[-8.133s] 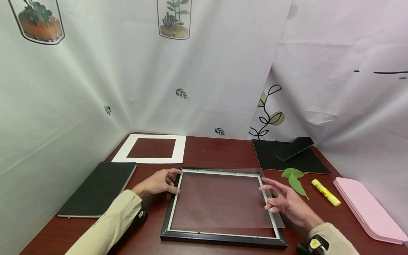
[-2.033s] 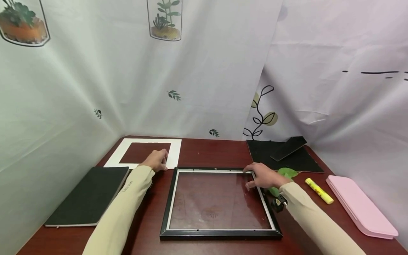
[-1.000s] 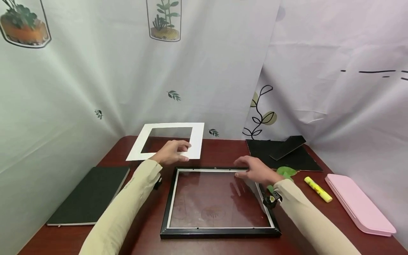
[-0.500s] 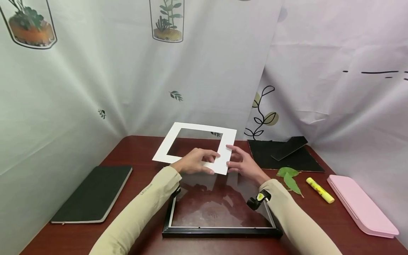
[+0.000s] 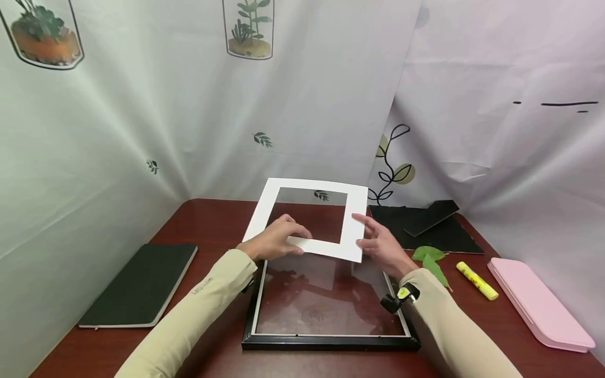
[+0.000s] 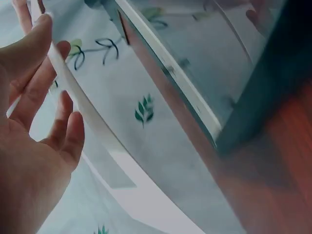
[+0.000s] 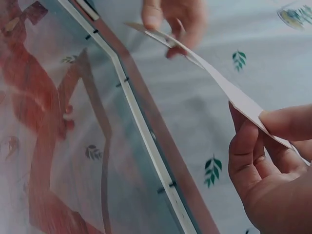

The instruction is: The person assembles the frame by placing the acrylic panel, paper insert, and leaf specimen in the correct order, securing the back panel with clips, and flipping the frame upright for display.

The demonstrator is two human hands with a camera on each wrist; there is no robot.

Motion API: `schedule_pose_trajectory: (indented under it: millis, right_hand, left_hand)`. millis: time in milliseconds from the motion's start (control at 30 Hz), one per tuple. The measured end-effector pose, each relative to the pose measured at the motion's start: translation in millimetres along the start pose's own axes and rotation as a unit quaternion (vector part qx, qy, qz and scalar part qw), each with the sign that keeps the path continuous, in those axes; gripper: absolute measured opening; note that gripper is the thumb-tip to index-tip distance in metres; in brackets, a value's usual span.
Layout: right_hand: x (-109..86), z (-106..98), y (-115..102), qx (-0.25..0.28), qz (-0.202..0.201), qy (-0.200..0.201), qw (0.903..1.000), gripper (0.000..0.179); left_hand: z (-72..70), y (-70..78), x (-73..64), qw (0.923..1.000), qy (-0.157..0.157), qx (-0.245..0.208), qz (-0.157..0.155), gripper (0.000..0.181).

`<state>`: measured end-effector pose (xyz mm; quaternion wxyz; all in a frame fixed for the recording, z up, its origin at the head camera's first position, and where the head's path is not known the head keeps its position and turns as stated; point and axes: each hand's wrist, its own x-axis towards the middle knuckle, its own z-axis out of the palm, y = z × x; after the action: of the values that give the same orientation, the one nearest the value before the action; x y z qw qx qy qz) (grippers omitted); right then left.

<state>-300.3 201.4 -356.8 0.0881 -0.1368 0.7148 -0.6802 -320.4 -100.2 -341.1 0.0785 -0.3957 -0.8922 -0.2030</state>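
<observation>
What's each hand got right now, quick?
Left hand: pinching the near edge of the white, rectangular, card-like mat with a cut-out window.
Right hand: pinching that mat's right edge.

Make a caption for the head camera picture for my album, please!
Left hand and right hand hold up a white mat near a black frame.

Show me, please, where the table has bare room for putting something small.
Bare table shows at the back left, between the black notebook and the raised white mat, and in a narrow strip in front of the black frame. The right side is crowded: black board, green leaves, yellow tube and pink case.
</observation>
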Motion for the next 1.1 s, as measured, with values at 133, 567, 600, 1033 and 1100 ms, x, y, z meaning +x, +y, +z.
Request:
schedule_pose_trajectory:
  millis: [133, 567, 600, 1033, 1100]
  right_hand:
    - [-8.3, -19, 1, 0.018, -0.003, -0.006, 0.9998, 0.074]
    - [-23.4, -44, 2, 0.092, -0.019, -0.039, 0.9948, 0.074]
    - [-23.9, -45, 3, 0.088, -0.017, -0.040, 0.9952, 0.073]
    - [-26.7, -74, 9, -0.001, 0.021, -0.064, 0.9977, 0.076]
    - [-28.2, -76, 10, 0.000, 0.032, -0.070, 0.9970, 0.078]
  left_hand:
    - [-7.1, -12.4, -12.5, 0.9975, 0.043, 0.056, 0.007, 0.029]
    - [-17.9, -38.1, -30.0, 0.9836, 0.082, -0.113, -0.115, 0.033]
    - [-17.0, -39.4, -30.7, 0.9796, 0.086, -0.135, -0.122, 0.040]
    - [-22.0, -47.5, -40.1, 0.9302, 0.041, -0.341, -0.128, 0.083]
    - [-22.4, -47.8, -44.9, 0.9248, 0.022, -0.357, -0.131, 0.088]
